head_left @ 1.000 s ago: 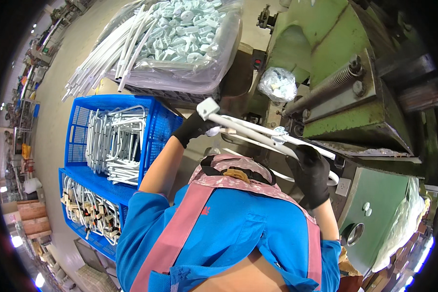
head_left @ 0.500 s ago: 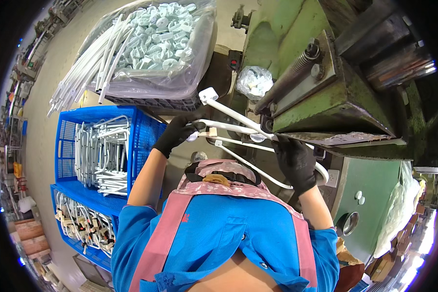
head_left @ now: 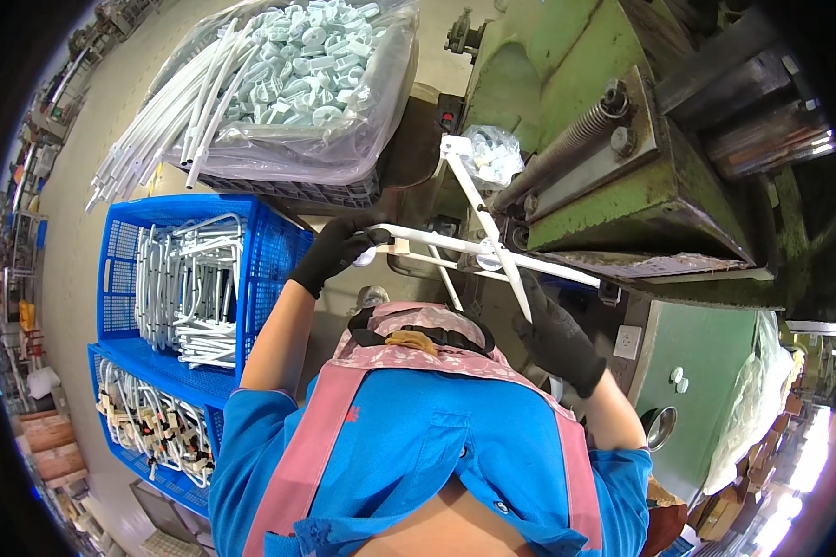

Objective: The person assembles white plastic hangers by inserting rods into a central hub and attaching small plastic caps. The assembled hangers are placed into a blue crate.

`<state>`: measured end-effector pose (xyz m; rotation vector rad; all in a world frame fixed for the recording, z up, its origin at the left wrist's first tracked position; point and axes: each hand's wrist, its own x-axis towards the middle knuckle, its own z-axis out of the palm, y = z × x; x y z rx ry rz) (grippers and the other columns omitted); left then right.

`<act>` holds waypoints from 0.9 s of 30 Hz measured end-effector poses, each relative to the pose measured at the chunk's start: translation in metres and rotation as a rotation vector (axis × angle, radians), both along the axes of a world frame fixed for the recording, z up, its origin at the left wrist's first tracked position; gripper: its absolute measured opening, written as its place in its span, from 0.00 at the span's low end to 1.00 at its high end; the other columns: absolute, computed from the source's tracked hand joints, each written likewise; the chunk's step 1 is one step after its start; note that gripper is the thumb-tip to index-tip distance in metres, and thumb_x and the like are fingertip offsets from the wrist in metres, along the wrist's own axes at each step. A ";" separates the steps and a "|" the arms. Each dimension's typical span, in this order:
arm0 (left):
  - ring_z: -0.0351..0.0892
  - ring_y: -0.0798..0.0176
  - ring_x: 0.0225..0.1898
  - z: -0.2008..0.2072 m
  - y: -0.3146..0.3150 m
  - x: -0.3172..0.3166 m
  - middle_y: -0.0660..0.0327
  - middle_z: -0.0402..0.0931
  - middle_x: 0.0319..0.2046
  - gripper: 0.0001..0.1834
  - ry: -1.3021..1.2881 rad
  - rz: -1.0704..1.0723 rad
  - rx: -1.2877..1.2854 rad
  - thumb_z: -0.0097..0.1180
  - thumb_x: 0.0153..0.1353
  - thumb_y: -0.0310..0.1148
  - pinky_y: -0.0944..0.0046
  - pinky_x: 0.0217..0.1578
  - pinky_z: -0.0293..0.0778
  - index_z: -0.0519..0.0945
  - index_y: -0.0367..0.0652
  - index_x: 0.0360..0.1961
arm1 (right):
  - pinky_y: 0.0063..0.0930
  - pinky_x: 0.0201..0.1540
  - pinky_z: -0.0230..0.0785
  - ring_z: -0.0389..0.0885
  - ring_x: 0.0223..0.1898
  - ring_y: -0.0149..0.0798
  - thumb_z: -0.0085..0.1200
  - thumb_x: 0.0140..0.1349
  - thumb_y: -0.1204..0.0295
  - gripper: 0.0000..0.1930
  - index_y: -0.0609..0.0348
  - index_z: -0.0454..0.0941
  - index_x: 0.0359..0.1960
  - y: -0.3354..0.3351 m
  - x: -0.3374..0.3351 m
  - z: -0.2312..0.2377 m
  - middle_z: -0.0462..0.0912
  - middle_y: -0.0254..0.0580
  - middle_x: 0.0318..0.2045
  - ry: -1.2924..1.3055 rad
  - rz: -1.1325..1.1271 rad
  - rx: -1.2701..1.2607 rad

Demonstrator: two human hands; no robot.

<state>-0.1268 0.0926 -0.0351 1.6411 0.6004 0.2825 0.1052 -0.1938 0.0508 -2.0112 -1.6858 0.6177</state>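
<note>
A folding frame of white tubes [head_left: 427, 238] lies across the space before me, its tubes crossing at a round white joint [head_left: 490, 257]. My left hand [head_left: 336, 252], in a black glove, is closed around the frame's left end, beside a round white cap [head_left: 365, 257]. Wrapped in a black glove too, my right hand [head_left: 564, 345] grips the near part of the crossing tube [head_left: 474, 197]. That tube slants away to a white plastic end piece [head_left: 455, 147]. Part of the frame is hidden behind my right hand.
Green machinery [head_left: 650, 200] with a coil spring stands close on the right. A plastic-lined crate [head_left: 344, 153] holds pale plastic parts and white tubes. Blue baskets [head_left: 255, 278] of bent white tubes sit left. A bag of pale parts [head_left: 492, 153] lies by the machine.
The crossing tube has swung on the joint, its far end moving right toward the bag. My right hand has come slightly nearer to me; my left hand has hardly moved.
</note>
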 end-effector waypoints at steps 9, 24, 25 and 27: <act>0.77 0.68 0.34 0.012 -0.005 0.004 0.59 0.81 0.32 0.15 0.070 0.081 0.296 0.59 0.59 0.37 0.67 0.39 0.71 0.80 0.40 0.44 | 0.47 0.38 0.72 0.77 0.40 0.63 0.51 0.56 0.78 0.33 0.61 0.55 0.65 -0.003 -0.028 -0.047 0.76 0.65 0.42 -0.028 -0.226 0.129; 0.73 0.40 0.47 -0.008 -0.151 0.034 0.42 0.74 0.45 0.23 -0.018 -0.456 0.183 0.48 0.64 0.42 0.48 0.48 0.67 0.67 0.39 0.55 | 0.42 0.27 0.74 0.81 0.29 0.53 0.53 0.56 0.69 0.33 0.52 0.57 0.65 -0.001 -0.005 -0.054 0.79 0.57 0.41 -0.160 -0.161 0.023; 0.73 0.42 0.49 -0.004 -0.155 0.031 0.43 0.73 0.47 0.24 0.014 -0.431 0.239 0.49 0.63 0.42 0.50 0.51 0.67 0.68 0.39 0.55 | 0.42 0.27 0.74 0.81 0.29 0.53 0.53 0.56 0.69 0.33 0.52 0.56 0.65 -0.002 -0.002 -0.056 0.79 0.56 0.42 -0.158 -0.140 0.060; 0.72 0.45 0.52 0.005 -0.154 0.028 0.46 0.73 0.49 0.23 0.169 -0.592 0.285 0.50 0.61 0.41 0.53 0.53 0.66 0.71 0.41 0.55 | 0.42 0.27 0.73 0.81 0.29 0.52 0.52 0.56 0.69 0.34 0.51 0.56 0.66 -0.003 0.003 -0.058 0.78 0.55 0.44 -0.155 -0.096 0.135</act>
